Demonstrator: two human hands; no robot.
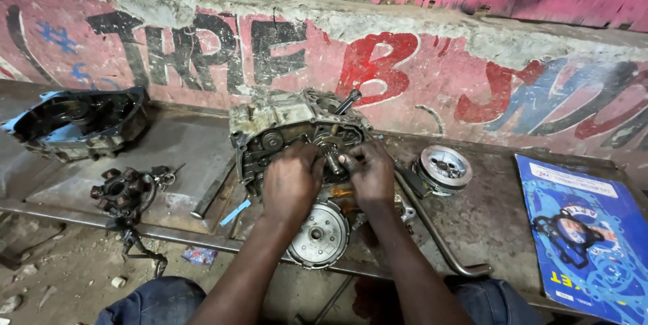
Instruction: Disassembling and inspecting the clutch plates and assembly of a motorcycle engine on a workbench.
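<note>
Engine case stands open-side toward me on the desk, close under the painted wall, and the short grooved shaft juts out of its middle — long axis pointing roughly back at me. My right hand is the nearer one: its fingertips pinch in against the shaft's side, though I cannot tell what small piece, if any, sits between them. My left hand is curled against the case just left of the shaft, fingers tucked into the gears, grip clenched on something hidden. Below my wrists lies a round silver clutch drum; a second round hub rests to the right, beside a bent steel rod. Further right — a blue gasket packet. Off left, a wound stator and a dark side cover.
</note>
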